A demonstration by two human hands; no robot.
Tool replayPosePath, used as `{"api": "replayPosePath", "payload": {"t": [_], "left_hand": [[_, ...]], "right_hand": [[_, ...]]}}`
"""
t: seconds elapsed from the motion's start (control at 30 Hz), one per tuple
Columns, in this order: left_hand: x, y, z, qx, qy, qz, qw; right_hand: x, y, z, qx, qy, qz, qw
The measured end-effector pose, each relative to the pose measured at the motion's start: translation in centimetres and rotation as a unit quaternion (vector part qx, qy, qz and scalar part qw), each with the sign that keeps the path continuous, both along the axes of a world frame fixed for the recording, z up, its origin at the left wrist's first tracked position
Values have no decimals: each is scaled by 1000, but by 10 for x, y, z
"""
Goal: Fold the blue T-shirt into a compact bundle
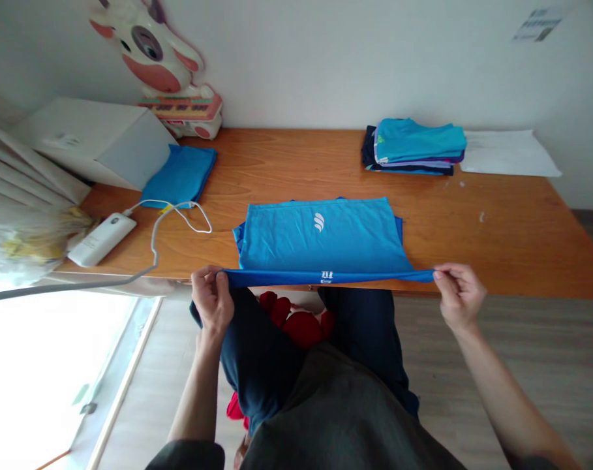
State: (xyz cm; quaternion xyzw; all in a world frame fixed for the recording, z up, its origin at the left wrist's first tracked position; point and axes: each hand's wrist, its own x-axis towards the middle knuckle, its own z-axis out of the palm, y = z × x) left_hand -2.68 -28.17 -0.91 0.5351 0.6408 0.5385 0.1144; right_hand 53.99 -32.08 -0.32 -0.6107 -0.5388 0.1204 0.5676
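Open white box (88, 134) far beyond the left grip and to its outer side, flap hanging down; contents not visible. Crumpled clear plastic bag (19, 245) further out on that side, something yellow inside, too blurred to name.

Left grip (212, 297) closed, thumb and fingers pinching the near left corner of a blue sports shirt (320, 238). Right grip (456, 290) closed likewise on the near right corner. Hem pulled taut in a straight line between the two grips, right at the near edge of the wooden surface (496, 222). Rest of the shirt lying flat on the surface just beyond the grips, white logo facing up, sides folded in.

Folded blue cloth (181, 175) beyond the left grip, touching the box. White charger block (103, 238) with looping white cable (179, 215) near the left grip, on its outer side. Stack of folded garments (413, 147), blue on top, well beyond the right grip, white paper (509, 153) just beside it. Cow-shaped toy (154, 59) against the wall. Something red (301, 323) on the floor beneath the hem, between dark trouser legs.
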Motion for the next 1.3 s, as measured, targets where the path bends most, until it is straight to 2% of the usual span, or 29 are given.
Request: {"api": "replayPosePath", "payload": {"t": [0.1,0.17,0.23,0.37,0.47,0.57,0.63,0.77,0.97,1.17,1.3], "left_hand": [[2,4,8,15,-4,-6,1000],[3,21,16,15,-9,-18,1000],[3,50,22,4,-13,-36,999],[2,124,25,-6,2,-73,997],[1,173,19,-18,30,-83,996],[2,202,8,-42,62,-92,993],[3,211,0,-56,78,-87,992],[1,213,-11,-61,59,-79,993],[-5,211,-17,-55,52,-88,993],[-5,211,-19,-51,112,-94,988],[-5,211,-18,-54,121,-109,985]], "right_hand": [[-1,7,5,25,-1,-26,999],[-1,28,10,41,0,-37,998],[-2,59,14,52,4,-40,998],[-4,140,15,49,11,-18,999],[-6,195,7,13,-6,7,1000],[-6,230,-7,-30,-39,21,999],[-6,239,-17,-49,-59,19,997],[-6,238,-28,-48,-66,6,997],[-8,237,-29,-65,-60,35,996],[-4,240,-32,-62,-90,45,993],[-3,240,-33,-69,-104,59,990]]}}
